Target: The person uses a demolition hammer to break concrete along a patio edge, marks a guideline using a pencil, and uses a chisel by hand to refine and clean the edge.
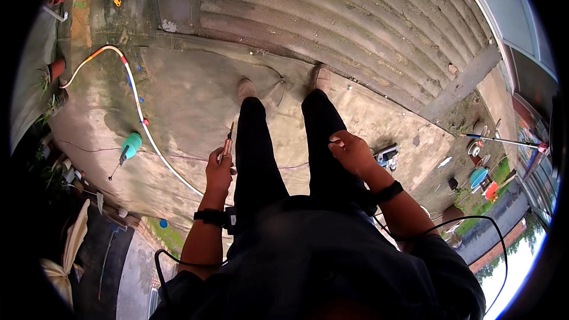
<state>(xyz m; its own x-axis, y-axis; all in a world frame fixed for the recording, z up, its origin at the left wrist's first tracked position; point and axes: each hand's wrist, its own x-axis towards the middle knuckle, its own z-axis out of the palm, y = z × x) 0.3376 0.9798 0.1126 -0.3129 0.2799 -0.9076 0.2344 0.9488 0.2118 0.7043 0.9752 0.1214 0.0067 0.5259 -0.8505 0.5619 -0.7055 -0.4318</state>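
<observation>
My left hand (219, 175) is closed around a slim hand tool (227, 143) with a reddish handle. Its dark, narrow tip points away from me, beside my left leg; the exact kind is too small to tell. In front of my right thigh, my right hand (354, 153) is closed with fingers curled and thumb near the fingertips. Whatever may be between those fingers is hidden or too small to name. Just right of that hand, a grey and dark device (388, 155) stands on the concrete.
On the left lies a green spray bottle (131, 144) beside a long pale hose (137, 98) curving across the concrete. Orange-handled scissors (117, 2) lie far left. Furrowed soil (332, 24) stretches beyond my feet. At the right are a turquoise basin (479, 176) and a long pole (504, 140).
</observation>
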